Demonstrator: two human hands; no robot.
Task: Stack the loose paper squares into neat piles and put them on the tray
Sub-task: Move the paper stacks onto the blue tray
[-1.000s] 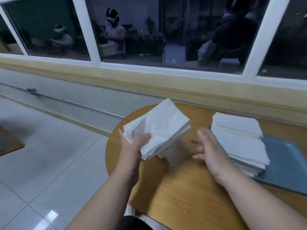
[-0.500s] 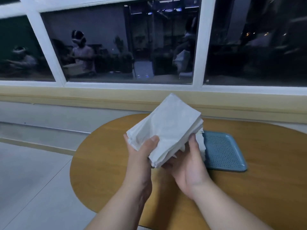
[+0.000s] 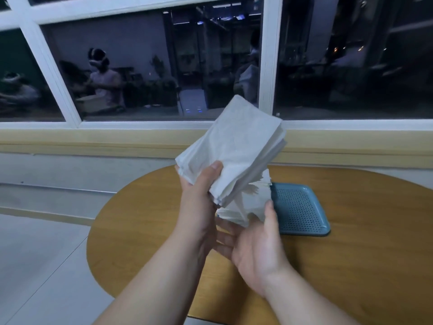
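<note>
My left hand (image 3: pixel 199 198) grips a thick stack of white paper squares (image 3: pixel 236 146) by its lower corner, thumb on top, and holds it tilted above the round wooden table (image 3: pixel 145 231). Under that stack lies a second pile of paper squares (image 3: pixel 248 202), on the left end of the blue perforated tray (image 3: pixel 300 207); the raised stack covers much of it. My right hand (image 3: pixel 255 245) is below, palm up with straight fingers, its thumb against that lower pile's near edge.
The tray's right part shows bare perforated surface. The table stands against a wall with a yellow sill (image 3: pixel 93 137) and dark windows that reflect people. Tiled floor (image 3: pixel 42 266) lies to the left of the table edge.
The view swung right, so the tray is now near the middle. My left hand lifted the stack higher. My right hand came in under it, then dropped a little, palm up, by the lower pile.
</note>
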